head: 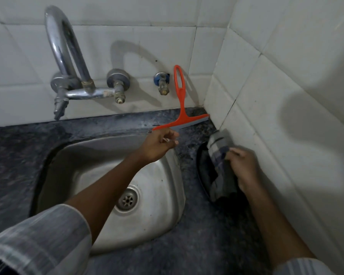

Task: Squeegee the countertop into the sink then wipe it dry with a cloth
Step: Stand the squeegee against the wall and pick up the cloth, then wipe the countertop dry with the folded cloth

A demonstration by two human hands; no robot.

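Head view, left hand [160, 144] loosely curled, empty, beneath orange plastic squeegee [180, 108], right hand [244, 167] gripping checked cloth [220, 155]

Left hand [159, 144] loose, right hand [244, 167] clenched.

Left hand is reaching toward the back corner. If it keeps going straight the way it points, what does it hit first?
Most likely the orange squeegee: the left hand sits just below its blade, which leans against the back wall. Fingertips look almost touching, though depth is unclear. The right hand holds the cloth off to the side.
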